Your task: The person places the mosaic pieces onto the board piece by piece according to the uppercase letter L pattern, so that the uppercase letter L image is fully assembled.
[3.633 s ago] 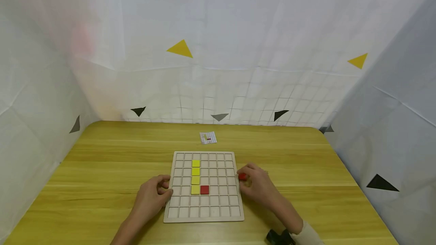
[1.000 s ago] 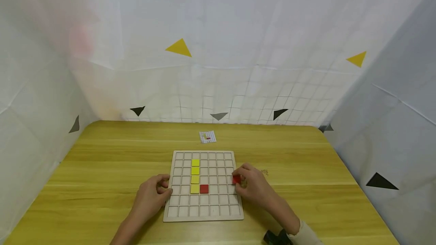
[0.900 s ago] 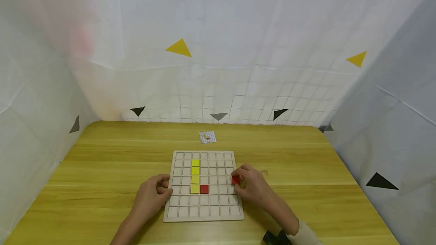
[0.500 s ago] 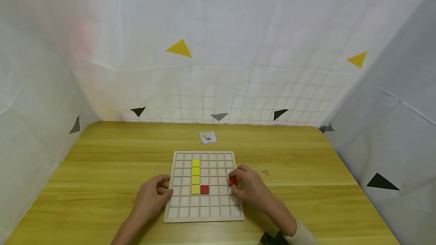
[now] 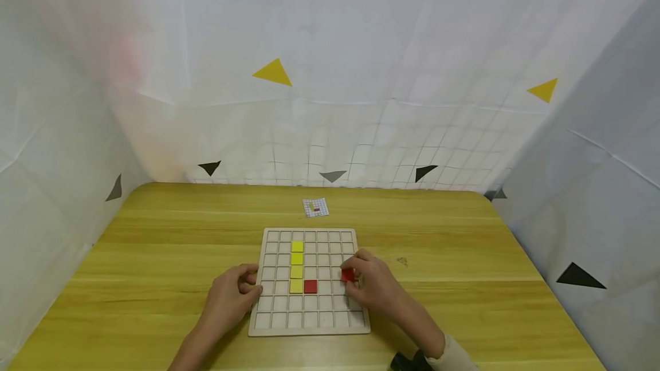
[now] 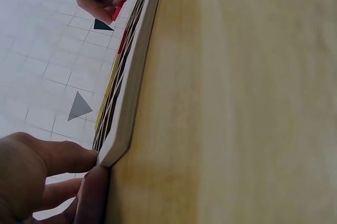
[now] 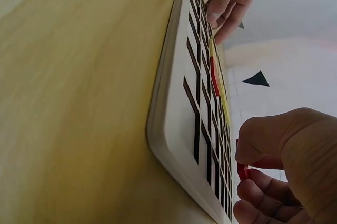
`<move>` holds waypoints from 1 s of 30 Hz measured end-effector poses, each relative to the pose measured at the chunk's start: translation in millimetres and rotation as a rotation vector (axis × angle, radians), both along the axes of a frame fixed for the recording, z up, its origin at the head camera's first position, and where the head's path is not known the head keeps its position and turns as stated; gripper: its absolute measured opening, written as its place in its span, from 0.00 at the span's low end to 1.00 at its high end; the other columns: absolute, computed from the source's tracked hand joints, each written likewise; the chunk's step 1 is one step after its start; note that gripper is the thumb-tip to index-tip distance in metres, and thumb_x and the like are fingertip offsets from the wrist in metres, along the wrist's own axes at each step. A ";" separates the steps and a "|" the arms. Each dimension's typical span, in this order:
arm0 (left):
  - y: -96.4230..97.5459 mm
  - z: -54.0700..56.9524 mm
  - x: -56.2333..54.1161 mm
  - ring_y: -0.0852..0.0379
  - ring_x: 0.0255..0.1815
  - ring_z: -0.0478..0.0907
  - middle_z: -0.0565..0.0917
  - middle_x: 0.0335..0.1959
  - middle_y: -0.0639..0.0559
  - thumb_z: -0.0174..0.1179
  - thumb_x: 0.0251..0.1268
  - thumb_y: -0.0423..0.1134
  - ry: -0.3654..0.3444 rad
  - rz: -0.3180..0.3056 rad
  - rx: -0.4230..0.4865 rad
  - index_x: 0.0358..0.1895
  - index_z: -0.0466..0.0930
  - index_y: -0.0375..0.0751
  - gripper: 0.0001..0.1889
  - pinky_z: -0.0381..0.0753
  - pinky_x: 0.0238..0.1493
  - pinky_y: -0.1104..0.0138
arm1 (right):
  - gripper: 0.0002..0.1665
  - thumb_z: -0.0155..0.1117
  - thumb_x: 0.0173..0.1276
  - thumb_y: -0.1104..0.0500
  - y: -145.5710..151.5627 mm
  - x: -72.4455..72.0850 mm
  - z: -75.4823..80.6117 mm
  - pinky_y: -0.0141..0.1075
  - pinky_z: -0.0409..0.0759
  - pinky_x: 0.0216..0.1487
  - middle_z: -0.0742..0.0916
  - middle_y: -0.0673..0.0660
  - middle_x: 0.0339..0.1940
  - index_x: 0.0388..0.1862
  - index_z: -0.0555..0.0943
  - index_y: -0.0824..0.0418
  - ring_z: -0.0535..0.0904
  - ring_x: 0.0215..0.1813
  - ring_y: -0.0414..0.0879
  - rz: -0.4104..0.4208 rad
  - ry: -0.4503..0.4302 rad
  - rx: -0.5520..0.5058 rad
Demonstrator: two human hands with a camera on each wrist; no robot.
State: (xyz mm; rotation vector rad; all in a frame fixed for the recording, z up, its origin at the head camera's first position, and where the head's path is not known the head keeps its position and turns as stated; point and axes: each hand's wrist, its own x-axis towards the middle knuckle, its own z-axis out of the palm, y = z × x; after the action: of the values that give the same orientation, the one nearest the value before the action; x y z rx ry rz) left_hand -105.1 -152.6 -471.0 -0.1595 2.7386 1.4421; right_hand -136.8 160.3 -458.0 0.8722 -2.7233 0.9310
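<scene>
A pale wooden grid board (image 5: 309,319) lies flat on the table, a column of several yellow square tiles (image 5: 296,272) set in its cells. One red tile (image 5: 310,286) sits right of the lowest yellow one. My left hand (image 5: 231,296) holds the board's left edge; in the left wrist view its thumb and fingers (image 6: 71,158) meet at the rim. Between thumb and fingers, my right hand (image 5: 378,285) pinches a second red tile (image 5: 348,275) above the board's right-hand columns. The left wrist view shows that tile held clear of the surface.
Behind the board lies a small printed card (image 5: 315,207) with a grid and coloured squares. White sheeting (image 5: 330,102) with triangle markers surrounds the wooden table (image 5: 464,256). A black object (image 5: 411,361) is by the right wrist.
My right hand has carried the pinched red tile leftward from beside the board to over its right columns. The left hand and the set tiles stay put.
</scene>
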 end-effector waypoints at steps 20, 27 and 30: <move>-1.0 -2.6 -1.2 0.60 0.34 0.80 0.81 0.37 0.52 0.70 0.56 0.30 0.006 0.006 0.003 0.57 0.81 0.35 0.23 0.79 0.28 0.68 | 0.15 0.70 0.55 0.68 -20.2 4.9 -3.0 0.26 0.75 0.32 0.80 0.48 0.39 0.43 0.85 0.59 0.74 0.34 0.41 0.077 -0.048 0.022; -1.4 -2.3 -0.2 0.60 0.34 0.80 0.81 0.37 0.52 0.70 0.56 0.30 0.013 0.004 0.003 0.57 0.81 0.35 0.23 0.79 0.28 0.68 | 0.15 0.70 0.55 0.67 -27.1 6.3 -3.4 0.26 0.72 0.30 0.79 0.47 0.38 0.43 0.85 0.58 0.72 0.31 0.40 0.092 -0.022 0.026; -1.5 -1.7 0.0 0.60 0.34 0.80 0.81 0.37 0.52 0.70 0.56 0.30 0.015 0.002 0.002 0.57 0.81 0.34 0.23 0.79 0.29 0.68 | 0.16 0.70 0.55 0.68 -28.6 6.4 -3.3 0.26 0.72 0.30 0.79 0.48 0.38 0.43 0.85 0.58 0.73 0.31 0.41 0.102 -0.007 0.024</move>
State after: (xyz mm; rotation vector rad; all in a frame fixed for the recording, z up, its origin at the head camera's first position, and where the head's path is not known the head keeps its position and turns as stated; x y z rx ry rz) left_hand -105.0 -154.0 -472.7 -0.1524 2.7496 1.4523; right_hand -130.3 131.7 -461.3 1.0226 -2.7236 0.9237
